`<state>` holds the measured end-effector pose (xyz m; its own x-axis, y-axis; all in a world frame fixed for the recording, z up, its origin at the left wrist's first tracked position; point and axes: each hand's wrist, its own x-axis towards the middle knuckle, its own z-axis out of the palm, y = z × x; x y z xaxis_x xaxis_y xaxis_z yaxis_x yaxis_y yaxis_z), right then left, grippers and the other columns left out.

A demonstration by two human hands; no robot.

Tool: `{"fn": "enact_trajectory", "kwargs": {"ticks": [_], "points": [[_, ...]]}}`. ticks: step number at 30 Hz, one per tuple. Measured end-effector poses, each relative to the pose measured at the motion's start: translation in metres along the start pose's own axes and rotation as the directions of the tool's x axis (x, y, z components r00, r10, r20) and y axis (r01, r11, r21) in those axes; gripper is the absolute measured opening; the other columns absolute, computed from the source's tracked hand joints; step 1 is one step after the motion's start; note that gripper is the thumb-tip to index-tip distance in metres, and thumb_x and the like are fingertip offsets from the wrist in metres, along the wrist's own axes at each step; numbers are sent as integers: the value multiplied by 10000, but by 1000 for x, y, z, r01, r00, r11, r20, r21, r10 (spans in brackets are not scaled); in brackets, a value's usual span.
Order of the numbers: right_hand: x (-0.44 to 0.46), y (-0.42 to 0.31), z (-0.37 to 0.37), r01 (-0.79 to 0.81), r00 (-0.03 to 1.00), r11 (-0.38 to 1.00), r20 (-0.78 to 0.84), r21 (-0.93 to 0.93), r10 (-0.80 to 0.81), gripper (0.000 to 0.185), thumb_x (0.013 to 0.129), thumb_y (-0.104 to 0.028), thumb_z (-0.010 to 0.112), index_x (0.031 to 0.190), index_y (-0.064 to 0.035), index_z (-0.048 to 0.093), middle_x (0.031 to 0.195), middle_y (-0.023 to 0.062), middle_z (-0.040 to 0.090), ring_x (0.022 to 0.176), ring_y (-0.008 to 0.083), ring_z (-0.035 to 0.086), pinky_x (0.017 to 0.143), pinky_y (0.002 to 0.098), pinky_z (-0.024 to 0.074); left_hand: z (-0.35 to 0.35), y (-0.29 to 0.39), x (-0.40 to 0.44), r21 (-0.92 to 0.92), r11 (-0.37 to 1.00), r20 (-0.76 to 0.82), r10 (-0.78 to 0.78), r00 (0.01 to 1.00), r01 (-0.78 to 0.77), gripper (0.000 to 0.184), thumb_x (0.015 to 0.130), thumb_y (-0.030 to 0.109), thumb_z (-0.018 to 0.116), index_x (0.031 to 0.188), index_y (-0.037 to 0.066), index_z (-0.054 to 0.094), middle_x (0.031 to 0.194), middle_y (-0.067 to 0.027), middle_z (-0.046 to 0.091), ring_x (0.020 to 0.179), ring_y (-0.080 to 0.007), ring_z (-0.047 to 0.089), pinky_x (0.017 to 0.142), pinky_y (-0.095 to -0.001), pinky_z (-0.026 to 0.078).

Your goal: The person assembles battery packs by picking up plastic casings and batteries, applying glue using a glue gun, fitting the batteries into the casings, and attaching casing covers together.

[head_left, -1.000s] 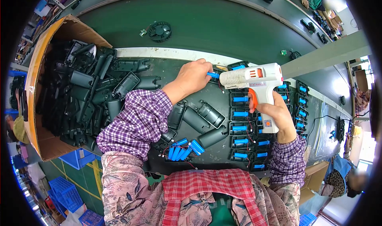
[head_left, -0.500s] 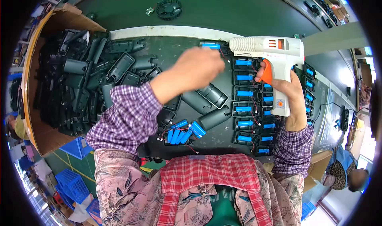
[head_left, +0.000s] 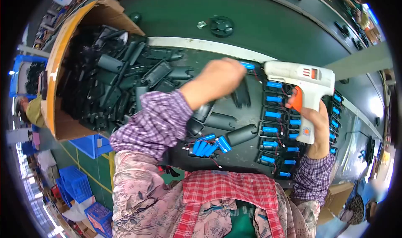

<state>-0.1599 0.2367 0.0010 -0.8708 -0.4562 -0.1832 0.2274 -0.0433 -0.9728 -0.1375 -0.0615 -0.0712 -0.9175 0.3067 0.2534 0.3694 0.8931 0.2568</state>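
Note:
My right hand grips a white glue gun with an orange trigger, its nozzle pointing left. Beside the nozzle, a blue battery with a red wire sits in a black case. My left hand is closed, and a black plastic shell hangs from under its fingers; the exact hold is hidden. Below the glue gun run columns of black shells with blue batteries in them. A cluster of loose blue batteries lies near the table's front edge, next to a rounded black shell.
At left a cardboard box lies on its side, black plastic parts spilling from it. A round black fan part lies on the green surface beyond the white rail. Blue crates stand on the floor.
The open shell near my left hand has left its spot, and a shell now hangs under that hand. The view has shifted; my right hand keeps the glue gun.

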Motion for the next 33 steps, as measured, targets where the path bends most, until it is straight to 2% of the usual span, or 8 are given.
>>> {"fn": "enact_trajectory", "kwargs": {"ticks": [2,3,5,8,12,22,28,33], "points": [[-2,-4,1,-10,999,1000,30,-13,10,603,730,-157,606,1272,104,560,1068,172,673,997,280,656,954,409,510,4,-18,-10,-113,979,-10,-171,985,169,185,810,97,628,980,23,625,830,-213,694,821,-427,686,753,-517,546],[-2,-6,3,-11,999,1000,40,-23,12,599,728,-158,606,1266,102,564,1063,172,672,988,278,654,952,407,508,7,-22,-12,-127,980,-10,-153,988,151,185,810,97,628,980,23,625,830,-213,694,821,-427,686,753,-517,546],[-2,-4,5,0,998,1000,61,-27,1,598,722,-160,606,1259,101,569,1051,169,671,961,274,649,948,402,502,11,-25,-20,-134,915,186,-355,916,381,255,852,141,632,1083,43,588,865,-204,707,871,-436,684,766,-535,533],[-4,-3,7,-38,998,996,51,-80,42,594,722,-160,604,1254,101,571,1054,167,671,956,274,651,951,399,501,14,-23,-25,-265,875,205,-360,910,406,331,865,216,702,1133,59,588,816,-157,686,813,-373,684,719,-475,527],[-6,1,13,-94,992,992,78,-89,101,576,730,-129,597,1259,97,570,1039,160,678,977,265,656,953,387,499,0,-16,-24,-298,881,285,-285,915,368,420,836,262,765,1168,69,595,828,-116,679,798,-329,680,718,-449,528],[10,22,23,-177,967,972,159,-156,201,381,788,-32,587,1159,53,616,960,116,685,877,205,656,836,324,508,22,-8,-13,-267,926,140,-237,961,267,472,785,265,819,1159,79,600,878,-89,669,823,-305,672,712,-439,533],[3,12,10,-194,974,936,59,-293,221,447,764,-87,609,1183,66,615,949,103,676,848,204,651,791,314,512,33,-15,-18,-289,943,5,-172,985,166,452,776,281,822,1130,91,615,848,-100,673,793,-326,668,684,-446,530],[-5,10,17,-126,990,966,36,-225,137,594,726,-155,597,1256,112,579,1086,176,684,1008,257,668,986,393,491,32,-18,-21,-220,974,-64,-69,996,53,420,811,269,803,1141,91,615,890,-106,682,845,-336,675,717,-442,542]]}}
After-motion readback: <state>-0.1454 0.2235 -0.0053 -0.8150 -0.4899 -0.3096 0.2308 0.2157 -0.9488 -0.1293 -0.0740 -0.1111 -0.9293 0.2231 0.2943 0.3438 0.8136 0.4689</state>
